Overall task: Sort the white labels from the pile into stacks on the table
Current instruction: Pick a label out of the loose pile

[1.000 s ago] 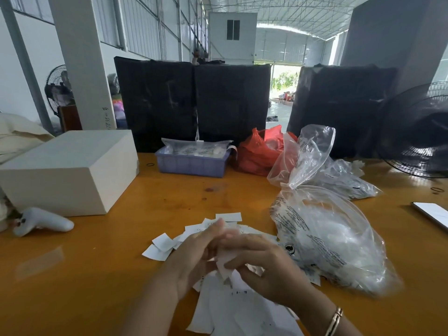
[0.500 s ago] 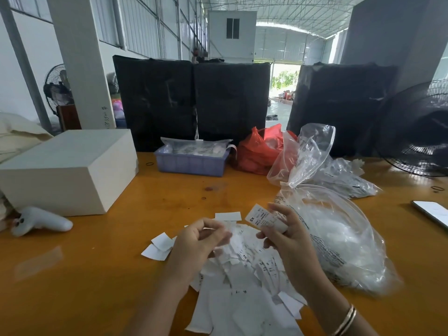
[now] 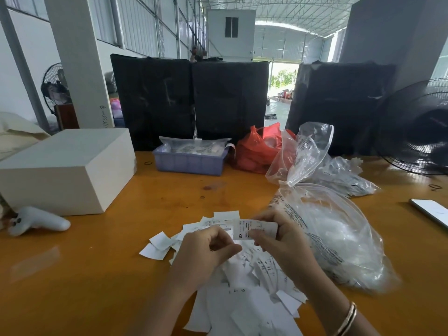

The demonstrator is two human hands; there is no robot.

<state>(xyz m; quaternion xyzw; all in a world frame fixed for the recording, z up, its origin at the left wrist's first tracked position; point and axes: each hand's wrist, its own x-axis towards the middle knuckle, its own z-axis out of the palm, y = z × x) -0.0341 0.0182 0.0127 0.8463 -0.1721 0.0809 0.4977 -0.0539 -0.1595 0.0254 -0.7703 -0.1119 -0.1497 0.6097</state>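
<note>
A loose pile of white labels [image 3: 244,289] lies on the orange table [image 3: 97,275] in front of me. My right hand [image 3: 283,246] pinches one white label [image 3: 254,229] marked XS, held flat above the pile. My left hand [image 3: 206,253] sits just left of that label with its fingers curled, the thumb near the label's left edge. Whether the left hand holds anything is hidden by its own fingers. A few labels [image 3: 157,246] lie apart at the pile's left side.
A clear plastic bag [image 3: 339,234] with white contents lies right of the pile. Behind stand a blue tray [image 3: 189,163], a red bag [image 3: 257,151] and a white box [image 3: 65,170]. A white controller [image 3: 38,221] lies at the left, a phone [image 3: 431,212] at the right.
My right hand has brought the label it holds leftward and level, toward the left hand. The two hands are now closer together above the pile.
</note>
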